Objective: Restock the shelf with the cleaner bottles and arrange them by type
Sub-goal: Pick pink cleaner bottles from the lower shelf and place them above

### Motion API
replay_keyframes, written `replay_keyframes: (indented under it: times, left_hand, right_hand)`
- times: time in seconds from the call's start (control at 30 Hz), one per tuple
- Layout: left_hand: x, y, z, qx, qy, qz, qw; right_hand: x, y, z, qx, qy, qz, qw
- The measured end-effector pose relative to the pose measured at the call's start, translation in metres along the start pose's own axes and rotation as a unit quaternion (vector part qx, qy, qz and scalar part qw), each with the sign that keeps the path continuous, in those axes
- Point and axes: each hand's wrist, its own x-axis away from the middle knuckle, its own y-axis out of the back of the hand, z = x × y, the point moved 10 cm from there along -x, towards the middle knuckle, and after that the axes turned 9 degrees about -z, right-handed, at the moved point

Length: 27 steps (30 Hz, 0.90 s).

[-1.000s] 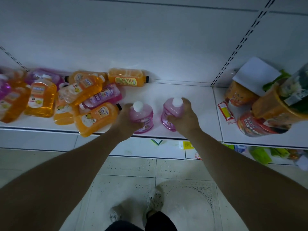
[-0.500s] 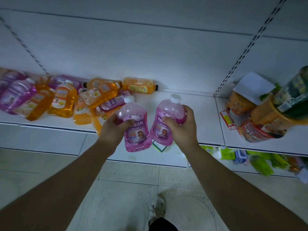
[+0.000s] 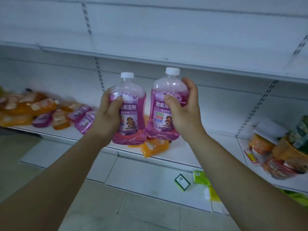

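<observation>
Now, bottles: we held two purple cleaner bottles upright, apart, above the lower shelf's (image 3: pixel 175 154) front edge.
Grip: left hand (image 3: pixel 106 120) wrapped the left bottle (image 3: pixel 131 117); right hand (image 3: pixel 185 114) clasped the right bottle (image 3: pixel 164 114), thumbs on labels.
Handling: nearly full, we judged them heavy; thin plastic likely slick, so hold mid-body.
Unclear: the toppled orange and purple bottles (image 3: pixel 50 112) at the shelf's left end were blurred; our hands covered part of each label.

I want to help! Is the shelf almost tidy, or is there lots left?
Lots left. Nothing looks sorted yet. The left hand and right hand each hold a purple bottle upright, off the shelf. The orange and purple bottles lie mixed in a heap on it, waiting to be stood up by type.
</observation>
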Motion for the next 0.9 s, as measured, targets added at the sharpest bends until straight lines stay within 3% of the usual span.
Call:
replay_keyframes:
  times: [0.13, 0.47, 0.63, 0.9]
  left_hand:
    - [-0.014, 0.061, -0.056, -0.012, -0.041, -0.078, 0.996]
    - [-0.070, 0.160, -0.158, -0.005, -0.124, -0.153, 0.980]
    - [-0.100, 0.213, -0.172, -0.020, -0.129, -0.226, 0.965]
    - [-0.157, 0.309, -0.155, -0.032, -0.108, -0.305, 0.946]
  right_hand:
    - [-0.004, -0.063, 0.054, -0.034, 0.024, 0.057, 0.998]
    - [-0.055, -0.229, 0.137, -0.071, 0.088, 0.182, 0.977]
    - [-0.080, -0.314, 0.144, -0.103, 0.070, 0.245, 0.962]
    - [-0.087, -0.437, 0.123, -0.100, 0.072, 0.269, 0.955]
